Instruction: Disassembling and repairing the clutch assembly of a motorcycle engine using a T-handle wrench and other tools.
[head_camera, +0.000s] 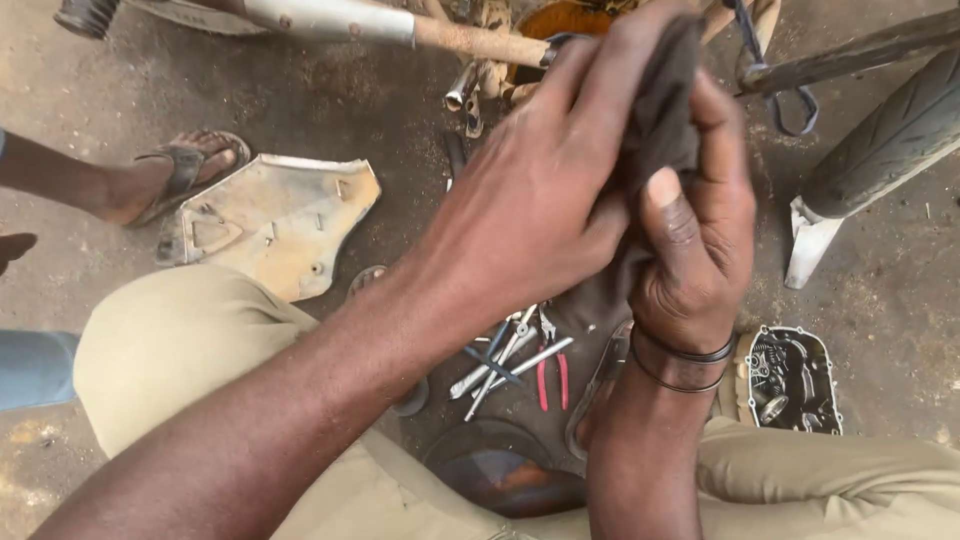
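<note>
My left hand and my right hand are pressed together in the middle of the view, both closed around a dark brown rag. The cloth bunches between my palms, and a fold sticks up past my left fingers. Two black bands circle my right wrist. Below my hands, on the ground between my knees, lie several wrenches and a screwdriver beside red-handled pliers.
A dusty plastic side panel lies at left beside another person's sandalled foot. A metal engine cover sits at right. A motorcycle tyre and a rusty frame tube cross the top. A dark round pan sits near me.
</note>
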